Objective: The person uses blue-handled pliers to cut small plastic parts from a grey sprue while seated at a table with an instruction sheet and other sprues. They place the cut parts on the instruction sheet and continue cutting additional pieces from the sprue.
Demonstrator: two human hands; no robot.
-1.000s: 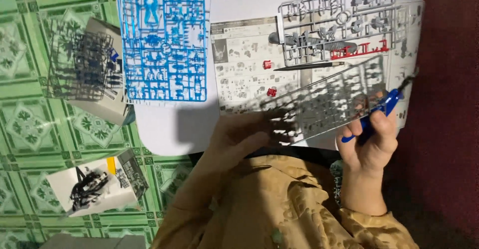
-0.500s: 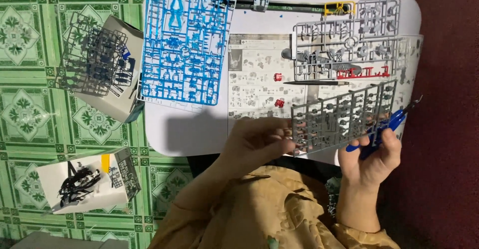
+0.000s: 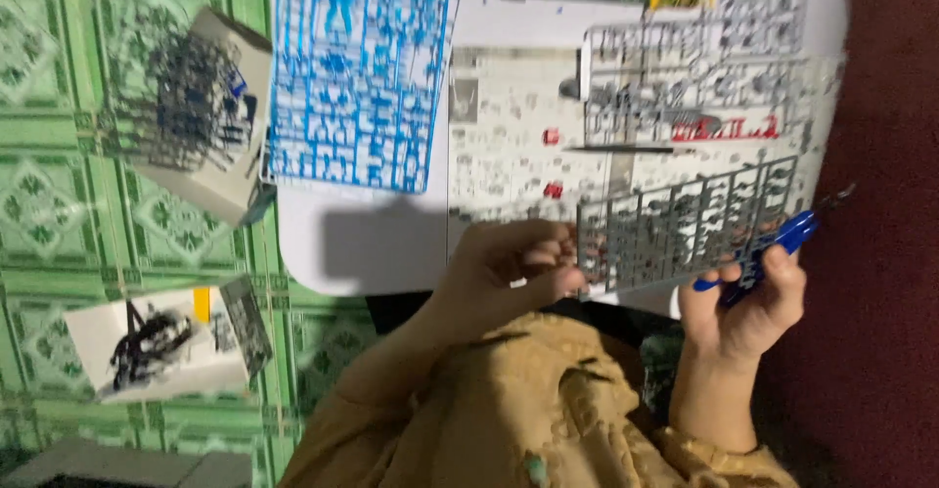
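My left hand [image 3: 509,273] pinches the left edge of a grey plastic model-kit parts frame [image 3: 685,224] and holds it up over the white table [image 3: 381,244]. To the right, my right hand [image 3: 748,302] is closed around blue-handled nippers [image 3: 768,248], whose tip points up and right beside the frame's lower right edge. Under the grey frame lies a printed instruction sheet [image 3: 518,146]. The view is blurred, so small parts are not distinct.
A blue parts frame [image 3: 357,72] lies across the table's left side. More grey frames [image 3: 704,67] with a small red strip lie at the back right. Two boxes holding dark parts frames [image 3: 196,107] [image 3: 161,346] sit on the green patterned floor [image 3: 59,214] at left.
The camera has shifted and blurred. My left hand now grips the grey frame's left edge more firmly, and the frame sits a little higher and further right. The nippers stay in my right hand.
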